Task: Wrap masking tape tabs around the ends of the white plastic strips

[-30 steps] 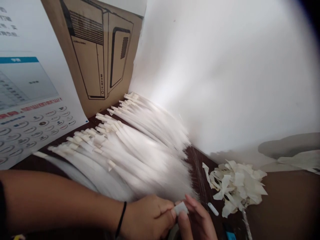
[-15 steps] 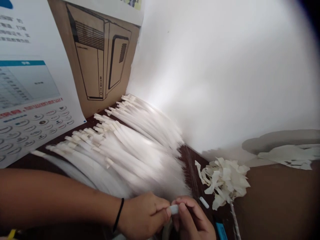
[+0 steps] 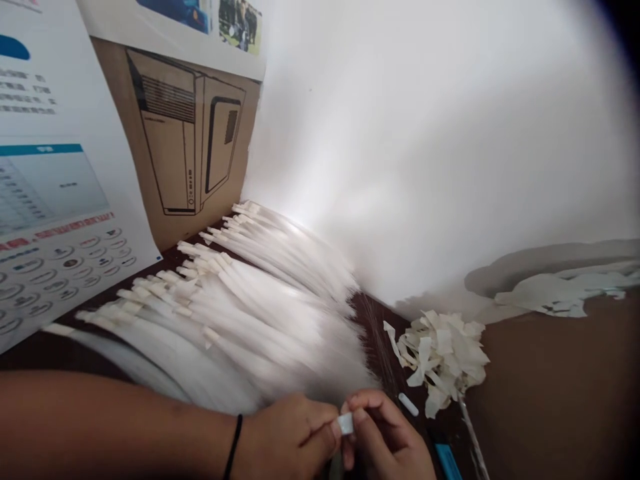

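Observation:
At the bottom middle, my left hand (image 3: 295,437), with a black band on its wrist, is closed in a pinch on a short white piece of tape (image 3: 345,423). The fingers of my right hand (image 3: 385,433) pinch the tape's other side, so the two hands almost meet. A pale strand bundle seems to hang below them, mostly hidden by the fingers. Beyond my left forearm lie many white fibre bundles (image 3: 280,313), their ends wrapped in cream tape and their loose tips fanned to the right.
A heap of torn cream tape (image 3: 450,353) stands right of my hands, above a thin wrapped stick (image 3: 473,433). Nearby lie a small white tube (image 3: 409,405) and a blue object (image 3: 447,460). A cardboard box (image 3: 170,153), a printed sheet (image 3: 65,193) and a white wall (image 3: 425,133) border the dark table.
The view has tilted up and shifted slightly right. Both hands stay together at the white tape, which now shows a wider, flatter face between the fingertips.

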Motion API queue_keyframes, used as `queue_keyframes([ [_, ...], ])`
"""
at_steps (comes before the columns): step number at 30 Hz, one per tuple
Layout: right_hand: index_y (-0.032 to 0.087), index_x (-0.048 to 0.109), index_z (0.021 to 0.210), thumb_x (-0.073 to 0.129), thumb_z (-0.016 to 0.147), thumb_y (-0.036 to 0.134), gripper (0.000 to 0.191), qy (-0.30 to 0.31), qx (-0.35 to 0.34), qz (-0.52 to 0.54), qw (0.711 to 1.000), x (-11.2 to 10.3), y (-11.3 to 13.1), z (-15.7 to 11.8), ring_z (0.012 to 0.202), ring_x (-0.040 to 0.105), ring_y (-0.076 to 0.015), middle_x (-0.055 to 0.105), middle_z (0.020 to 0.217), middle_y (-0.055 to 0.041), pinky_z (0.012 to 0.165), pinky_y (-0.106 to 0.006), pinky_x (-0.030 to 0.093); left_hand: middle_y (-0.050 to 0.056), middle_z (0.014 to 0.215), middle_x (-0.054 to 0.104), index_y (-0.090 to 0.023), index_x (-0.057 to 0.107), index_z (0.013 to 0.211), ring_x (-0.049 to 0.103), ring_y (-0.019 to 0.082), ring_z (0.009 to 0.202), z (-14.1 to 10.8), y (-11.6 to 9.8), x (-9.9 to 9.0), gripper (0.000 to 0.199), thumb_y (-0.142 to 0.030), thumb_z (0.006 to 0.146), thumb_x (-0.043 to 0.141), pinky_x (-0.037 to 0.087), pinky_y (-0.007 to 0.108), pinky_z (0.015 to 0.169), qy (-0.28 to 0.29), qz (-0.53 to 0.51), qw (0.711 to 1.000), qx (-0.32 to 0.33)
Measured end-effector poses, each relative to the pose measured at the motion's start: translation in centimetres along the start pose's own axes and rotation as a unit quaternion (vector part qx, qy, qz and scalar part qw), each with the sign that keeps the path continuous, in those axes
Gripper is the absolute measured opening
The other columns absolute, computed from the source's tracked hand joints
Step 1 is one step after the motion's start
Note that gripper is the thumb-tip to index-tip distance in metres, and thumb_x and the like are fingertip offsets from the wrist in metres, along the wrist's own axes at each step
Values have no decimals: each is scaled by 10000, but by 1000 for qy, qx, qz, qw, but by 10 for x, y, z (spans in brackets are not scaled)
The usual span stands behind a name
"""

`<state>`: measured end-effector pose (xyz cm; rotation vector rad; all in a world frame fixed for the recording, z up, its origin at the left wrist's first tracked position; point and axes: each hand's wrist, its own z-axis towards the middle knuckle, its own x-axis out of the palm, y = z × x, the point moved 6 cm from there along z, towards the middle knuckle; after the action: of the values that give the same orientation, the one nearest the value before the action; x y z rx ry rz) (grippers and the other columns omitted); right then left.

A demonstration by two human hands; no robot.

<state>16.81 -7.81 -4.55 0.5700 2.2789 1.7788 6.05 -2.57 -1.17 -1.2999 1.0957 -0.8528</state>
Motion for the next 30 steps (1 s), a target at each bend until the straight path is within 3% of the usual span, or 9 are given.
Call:
queue_keyframes([
  [4,147,592,754,640,781,434,292,0,-74,-120,990,-1,23,-1,446,567,-115,581,590,0,470,-213,469,-34,616,380,-172,484,784,355,89,557,0,-3,-1,442,-445,970,191,315,196,557,1,36,999,-3],
  [7,160,589,767,556,853,322,186,6,-165,-205,965,3,41,-6,474,573,-96,586,642,4,473,-186,471,-38,593,386,-175,432,726,346,89,542,4,0,-2,398,-406,969,216,303,204,540,14,56,998,-34],
  [10,181,587,802,505,876,177,110,5,-316,-308,897,10,58,-14,586,597,-86,600,709,4,545,-161,480,-34,578,403,-179,372,665,345,92,541,7,5,-3,384,-384,964,246,295,219,533,14,78,995,-61],
  [13,181,577,868,500,866,75,131,5,-401,-376,835,14,64,-19,766,600,-94,609,819,-20,697,-179,493,-35,590,410,-181,378,667,350,94,547,10,7,-4,383,-383,968,254,296,230,540,12,89,994,-69],
  [17,155,585,959,560,820,15,199,-24,-454,-401,795,12,68,-25,890,545,-142,603,962,-70,788,-276,487,-36,586,418,-183,390,677,361,98,553,14,5,-4,383,-381,972,249,298,238,549,15,88,993,-78],
  [24,112,604,961,572,796,7,198,-18,-491,-426,760,14,71,-33,896,514,-181,618,946,-91,772,-340,485,-37,575,394,-192,372,679,367,108,573,15,4,-5,362,-381,969,265,302,246,562,-2,74,994,-80],
  [27,113,606,944,600,782,13,190,-21,-501,-422,755,15,71,-34,915,522,-191,621,957,-93,790,-352,482,-37,577,403,-190,381,688,360,105,562,15,4,-5,351,-381,966,284,300,244,553,-3,68,994,-81],
  [30,114,599,918,589,784,-7,181,-46,-492,-395,775,13,71,-32,905,527,-177,616,950,-93,786,-333,480,-33,568,399,-186,383,674,362,104,557,14,4,-5,380,-404,968,281,292,240,537,-2,72,994,-79],
])
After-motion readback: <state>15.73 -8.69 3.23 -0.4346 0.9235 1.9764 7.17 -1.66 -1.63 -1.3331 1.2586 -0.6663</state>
